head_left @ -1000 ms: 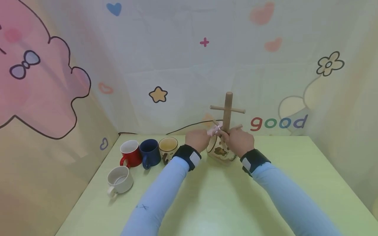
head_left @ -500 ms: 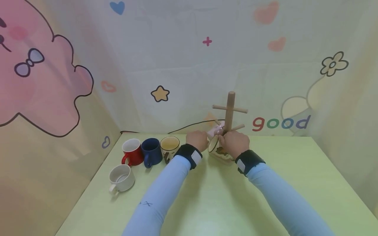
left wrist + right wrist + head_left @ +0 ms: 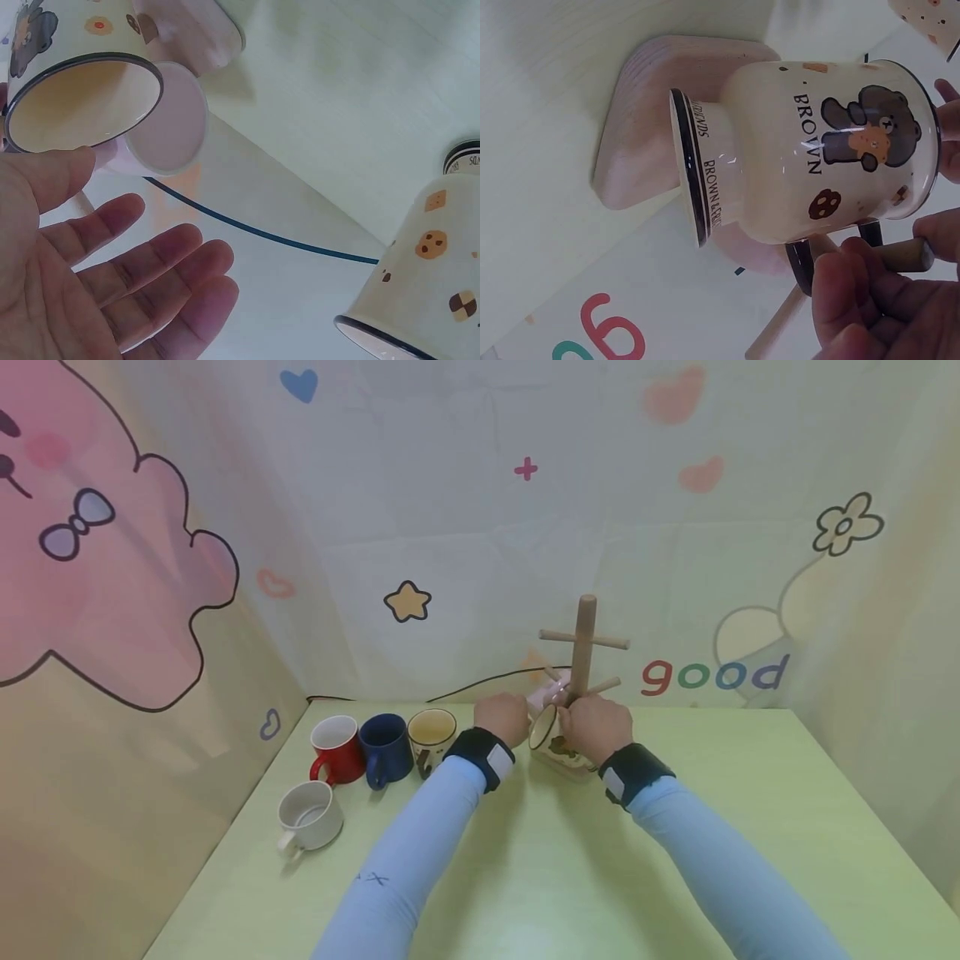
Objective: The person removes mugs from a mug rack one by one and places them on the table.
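A cream mug with a brown bear print and dark rim (image 3: 855,139) hangs tilted on its side at a wooden mug rack (image 3: 582,647). One peg (image 3: 909,256) of the rack passes through its black handle (image 3: 801,266). My right hand (image 3: 597,727) holds the mug at the handle, fingertips curled beside the peg. My left hand (image 3: 502,718) is at the mug's mouth; in the left wrist view the thumb lies at the rim and the other fingers (image 3: 172,262) are extended, loosely spread. Behind, a pink mug (image 3: 169,124) is on the rack, partly hidden.
At the left of the table (image 3: 495,893) stand a red mug (image 3: 341,758), a blue mug (image 3: 386,752) and another cream printed mug (image 3: 432,731). A white mug (image 3: 311,818) sits in front of them. A printed curtain (image 3: 465,552) hangs close behind the rack.
My right hand has shifted slightly left and lower over the mug, covering more of it, then stayed nearly still. The left hand barely moved. The head view has shifted a little.
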Demonstrator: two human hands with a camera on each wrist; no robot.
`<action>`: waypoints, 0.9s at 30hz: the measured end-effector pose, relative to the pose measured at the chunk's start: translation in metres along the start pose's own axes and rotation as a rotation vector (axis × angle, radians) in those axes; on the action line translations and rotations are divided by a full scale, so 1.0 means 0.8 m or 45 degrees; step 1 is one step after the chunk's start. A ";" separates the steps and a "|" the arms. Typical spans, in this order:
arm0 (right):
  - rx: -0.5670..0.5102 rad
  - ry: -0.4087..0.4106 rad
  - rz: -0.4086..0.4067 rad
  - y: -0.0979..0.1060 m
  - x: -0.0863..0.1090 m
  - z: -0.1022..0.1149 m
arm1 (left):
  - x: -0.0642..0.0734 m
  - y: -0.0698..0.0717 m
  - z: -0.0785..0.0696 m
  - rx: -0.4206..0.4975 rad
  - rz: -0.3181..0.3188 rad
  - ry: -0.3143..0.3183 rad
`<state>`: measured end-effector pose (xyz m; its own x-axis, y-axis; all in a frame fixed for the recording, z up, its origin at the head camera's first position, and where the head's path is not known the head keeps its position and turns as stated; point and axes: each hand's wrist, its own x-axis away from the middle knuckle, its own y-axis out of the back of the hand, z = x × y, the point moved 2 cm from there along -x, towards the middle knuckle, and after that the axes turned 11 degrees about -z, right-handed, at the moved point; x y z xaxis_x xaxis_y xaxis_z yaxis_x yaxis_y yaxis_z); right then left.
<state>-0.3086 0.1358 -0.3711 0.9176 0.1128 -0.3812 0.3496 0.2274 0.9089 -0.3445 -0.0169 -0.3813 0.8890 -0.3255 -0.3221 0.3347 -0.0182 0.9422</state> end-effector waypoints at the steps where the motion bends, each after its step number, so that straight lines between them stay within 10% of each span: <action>1: 0.011 0.007 0.004 0.000 0.000 -0.001 | 0.000 0.000 0.001 0.002 0.004 0.000; 27: -0.021 0.118 0.075 0.015 0.005 -0.037 | -0.005 0.005 -0.001 -0.001 -0.031 0.014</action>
<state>-0.3061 0.1675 -0.3666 0.9148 0.2150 -0.3419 0.2918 0.2334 0.9276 -0.3467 -0.0146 -0.3762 0.8842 -0.3142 -0.3456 0.3562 -0.0251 0.9341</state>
